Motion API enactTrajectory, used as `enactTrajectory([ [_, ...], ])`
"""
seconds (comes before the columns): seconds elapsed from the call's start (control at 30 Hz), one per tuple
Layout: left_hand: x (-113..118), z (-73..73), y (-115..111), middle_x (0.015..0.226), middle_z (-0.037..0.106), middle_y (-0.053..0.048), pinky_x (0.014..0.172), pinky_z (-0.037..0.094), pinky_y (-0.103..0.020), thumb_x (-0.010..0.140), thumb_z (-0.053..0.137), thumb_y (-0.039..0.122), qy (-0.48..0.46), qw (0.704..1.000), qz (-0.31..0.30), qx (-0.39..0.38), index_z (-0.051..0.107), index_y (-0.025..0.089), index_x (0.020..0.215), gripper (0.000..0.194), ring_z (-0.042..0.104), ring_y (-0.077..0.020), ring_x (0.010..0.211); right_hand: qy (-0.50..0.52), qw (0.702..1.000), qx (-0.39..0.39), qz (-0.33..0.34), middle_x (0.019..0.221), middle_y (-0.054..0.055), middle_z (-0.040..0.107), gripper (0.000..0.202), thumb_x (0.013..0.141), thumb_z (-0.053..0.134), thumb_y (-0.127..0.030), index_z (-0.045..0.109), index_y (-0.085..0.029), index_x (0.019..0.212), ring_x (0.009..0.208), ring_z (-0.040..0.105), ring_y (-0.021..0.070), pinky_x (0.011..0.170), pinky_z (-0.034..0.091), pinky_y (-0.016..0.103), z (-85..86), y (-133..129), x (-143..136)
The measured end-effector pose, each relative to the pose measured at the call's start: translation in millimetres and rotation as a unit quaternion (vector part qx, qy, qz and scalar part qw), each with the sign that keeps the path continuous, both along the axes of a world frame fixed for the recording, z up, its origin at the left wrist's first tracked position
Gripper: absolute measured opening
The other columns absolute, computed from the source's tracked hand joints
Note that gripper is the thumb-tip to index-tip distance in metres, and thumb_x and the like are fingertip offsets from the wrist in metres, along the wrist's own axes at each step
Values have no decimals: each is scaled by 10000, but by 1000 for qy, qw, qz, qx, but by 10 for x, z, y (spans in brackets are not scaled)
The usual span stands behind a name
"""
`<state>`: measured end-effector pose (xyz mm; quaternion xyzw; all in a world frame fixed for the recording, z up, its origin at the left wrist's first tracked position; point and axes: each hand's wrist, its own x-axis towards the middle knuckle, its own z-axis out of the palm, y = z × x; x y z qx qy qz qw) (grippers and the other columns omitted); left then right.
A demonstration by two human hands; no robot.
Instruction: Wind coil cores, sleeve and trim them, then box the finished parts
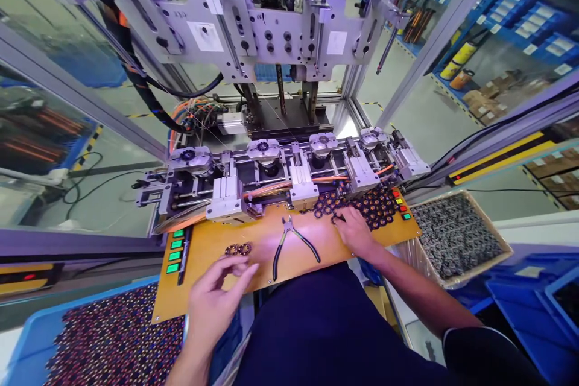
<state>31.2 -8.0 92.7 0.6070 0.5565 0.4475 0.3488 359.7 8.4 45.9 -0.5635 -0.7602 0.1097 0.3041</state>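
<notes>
From here I see a person at a machine, both bare hands over the tan counter (265, 234). The left hand (217, 298) hovers with its palm turned partly up and its fingers loosely curled and empty, thumb apart, just in front of 2 small rings (237, 249) that lie side by side on the counter. The right hand (355, 232) reaches down to the near left edge of a ring pile (377, 208), its fingers bent at a dark ring (337, 218); I cannot tell whether they grasp it or only touch it. The cutters (288, 227) lie between the hands, jaws apart and pointing at the machine (303, 184), handles spread toward the person. 4 round fixtures (263, 149) stand in a row along the machine, behind the counter. At the counter's left end, 4 green buttons (174, 256) sit beside a black pen-like thing (183, 256); coloured buttons (403, 208) line the right end, beside the pile. A blue tray (28, 338) of small parts is at the lower left, and a box (503, 251) of dark grey parts is at the right.
</notes>
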Motion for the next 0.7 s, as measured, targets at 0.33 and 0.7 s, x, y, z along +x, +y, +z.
enactTrajectory([
  [0.33, 699, 407, 53, 1001, 786, -80, 807, 594, -303, 890, 658, 281, -100, 962, -239, -86, 703, 179, 1194, 324, 737, -186, 868, 266, 958, 11, 108, 1151, 96, 610, 104, 932, 616, -188, 714, -212, 960, 1119, 618, 188, 909, 570, 331, 804, -352, -692],
  [0.7, 499, 413, 27, 1036, 762, -61, 838, 600, -284, 804, 767, 183, 24, 981, -124, 144, 713, 223, 1138, 341, 732, -180, 926, 362, 907, -109, 188, 1137, 97, 664, 75, 926, 643, -210, 713, -192, 945, 1079, 652, 182, 972, 537, 360, 952, -90, -787],
])
